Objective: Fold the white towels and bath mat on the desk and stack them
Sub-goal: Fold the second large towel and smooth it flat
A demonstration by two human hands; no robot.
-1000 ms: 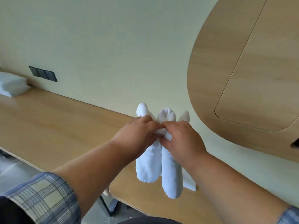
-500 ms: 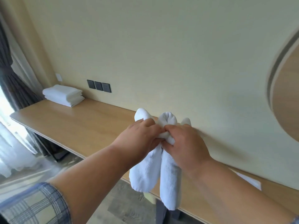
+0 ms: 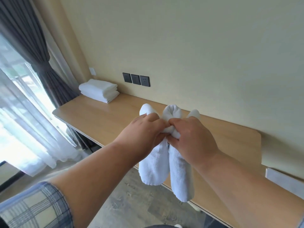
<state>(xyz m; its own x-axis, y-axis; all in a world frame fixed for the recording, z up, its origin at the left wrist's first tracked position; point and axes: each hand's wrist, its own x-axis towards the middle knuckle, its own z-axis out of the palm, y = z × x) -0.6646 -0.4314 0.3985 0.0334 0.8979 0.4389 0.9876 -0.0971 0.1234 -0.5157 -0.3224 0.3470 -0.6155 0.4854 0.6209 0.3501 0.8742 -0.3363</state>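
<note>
A rolled white towel hangs in the air above the wooden desk, its rolls bunched together with rounded ends sticking up and two thick rolls drooping down. My left hand and my right hand both grip it at its middle, thumbs meeting. A stack of folded white towels lies at the desk's far left end against the wall.
Dark wall sockets sit above the desk. A grey curtain and a sheer curtain hang at the left by a bright window. A white flat piece lies on the desk at the right edge. Grey floor shows below.
The view has swung left, bringing the folded stack, sockets and curtains into sight and losing the wooden wall panel. Both hands keep the same hold on the rolled towel.
</note>
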